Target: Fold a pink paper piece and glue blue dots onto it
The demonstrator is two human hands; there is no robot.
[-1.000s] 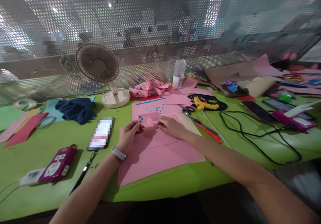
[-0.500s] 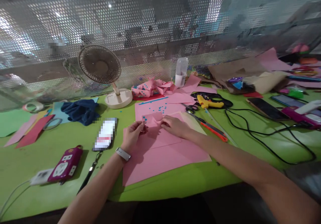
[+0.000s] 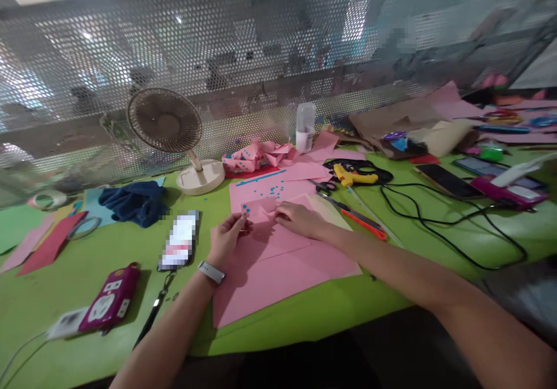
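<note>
My left hand (image 3: 228,235), with a watch (image 3: 211,272) on its wrist, pinches the left edge of a small folded piece of pink paper (image 3: 260,206) that bears a few blue squares. The fingers of my right hand (image 3: 298,219) are bent and closed on the right part of the same piece. Below both hands lie large pink sheets (image 3: 261,284) on the green table. Small blue paper bits (image 3: 275,190) and a blue strip (image 3: 261,177) lie just beyond the hands.
An orange cutter knife (image 3: 363,223), scissors (image 3: 324,186) and a yellow glue gun (image 3: 354,175) lie to the right, beside a black cable (image 3: 418,203). Left are a phone (image 3: 179,241), a magenta power bank (image 3: 111,299), a dark blue cloth (image 3: 133,202) and a fan (image 3: 165,122).
The camera view has turned slightly to the right, so things appear shifted left. Both hands keep nearly the same hold on the small pink paper.
</note>
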